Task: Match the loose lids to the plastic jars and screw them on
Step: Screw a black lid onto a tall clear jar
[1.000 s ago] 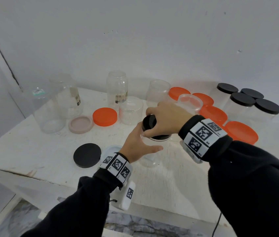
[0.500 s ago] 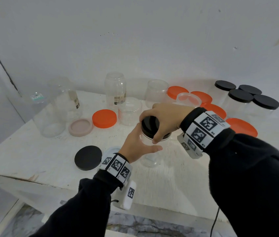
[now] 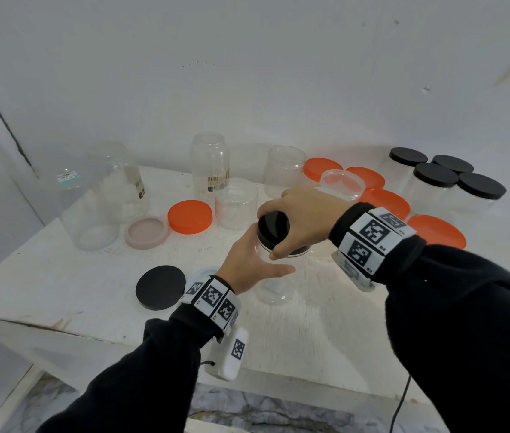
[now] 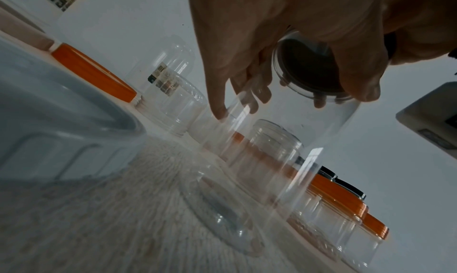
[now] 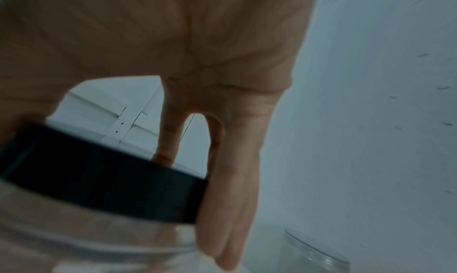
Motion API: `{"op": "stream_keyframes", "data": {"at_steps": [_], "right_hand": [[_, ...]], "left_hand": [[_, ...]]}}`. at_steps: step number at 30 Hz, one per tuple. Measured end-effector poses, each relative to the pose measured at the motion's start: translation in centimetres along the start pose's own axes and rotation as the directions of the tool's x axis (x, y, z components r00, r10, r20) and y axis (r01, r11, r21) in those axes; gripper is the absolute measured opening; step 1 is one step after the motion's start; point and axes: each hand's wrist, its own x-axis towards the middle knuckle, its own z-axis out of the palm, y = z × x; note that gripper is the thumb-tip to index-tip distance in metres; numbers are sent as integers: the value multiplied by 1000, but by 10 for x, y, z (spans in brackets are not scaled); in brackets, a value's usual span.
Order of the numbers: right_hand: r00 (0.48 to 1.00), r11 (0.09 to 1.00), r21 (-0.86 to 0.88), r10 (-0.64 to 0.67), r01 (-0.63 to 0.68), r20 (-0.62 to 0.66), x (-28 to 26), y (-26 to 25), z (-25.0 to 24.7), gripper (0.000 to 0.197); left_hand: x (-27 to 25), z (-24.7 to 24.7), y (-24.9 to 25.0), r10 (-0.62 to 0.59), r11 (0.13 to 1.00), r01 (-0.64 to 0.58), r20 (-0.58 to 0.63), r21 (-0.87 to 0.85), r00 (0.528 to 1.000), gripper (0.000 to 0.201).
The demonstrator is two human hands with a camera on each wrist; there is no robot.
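A clear plastic jar (image 3: 274, 285) stands near the table's middle, its base on the tabletop (image 4: 222, 216). My left hand (image 3: 252, 264) wraps round the jar's side (image 4: 284, 140), thumb in front. On its mouth sits a black lid (image 3: 274, 228), and my right hand (image 3: 302, 220) grips that lid from above; the fingers (image 5: 230, 199) curl down over the lid's rim (image 5: 111, 189). A loose black lid (image 3: 160, 287) lies flat to the left. A loose orange lid (image 3: 189, 216) and a pinkish lid (image 3: 146, 232) lie further back.
Open clear jars (image 3: 209, 160) stand along the back and left. Jars with orange lids (image 3: 386, 203) and black lids (image 3: 434, 175) crowd the back right. A pale container (image 4: 56, 140) sits by my left wrist. The table's front edge (image 3: 60, 326) is chipped.
My right hand has turned on the black lid, its wrist swinging round to the right. The left hand stays on the jar, which has not shifted.
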Motion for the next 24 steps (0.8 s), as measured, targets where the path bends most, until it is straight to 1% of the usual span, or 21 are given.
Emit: {"op": "stream_keyframes", "data": {"at_steps": [7, 10, 12, 14, 15, 17, 19, 20, 22, 24], "right_hand": [[996, 999, -18, 32, -34, -77, 0, -1, 5, 65], [982, 990, -42, 127, -134, -136, 2, -4, 11, 59], [963, 971, -85, 209, -225, -167, 3, -10, 16, 63], [956, 954, -137, 245, -267, -159, 3, -12, 18, 68], [961, 951, -158, 246, -264, -127, 3, -11, 17, 71], [977, 968, -139, 211, -207, 18, 1, -6, 9, 74], [979, 995, -21, 99, -97, 176, -1, -1, -2, 74], [975, 999, 22, 39, -45, 217, -2, 1, -7, 75], [974, 1000, 21, -23, 18, 223, -2, 2, -11, 74], [987, 1000, -12, -22, 24, 159, 0, 1, -10, 70]], "left_hand": [[1, -2, -1, -24, 999, 25, 34, -27, 999, 80], [1, 1, -3, -26, 999, 27, 3, -25, 1000, 82], [0, 4, -6, -14, 1000, 13, -25, -20, 1000, 80], [0, 4, -7, -11, 1000, 10, -16, -29, 1000, 81], [0, 4, -6, -14, 999, 13, -3, -32, 1000, 81], [0, 0, -3, -20, 999, 21, 32, -29, 999, 83], [1, -4, -1, -8, 1000, 8, 60, -1, 998, 84], [1, -5, 0, 0, 1000, -1, 73, 13, 997, 84], [0, -7, 1, 8, 1000, -10, 93, 23, 996, 84], [0, -6, 1, 4, 1000, -5, 91, 14, 996, 85]]}}
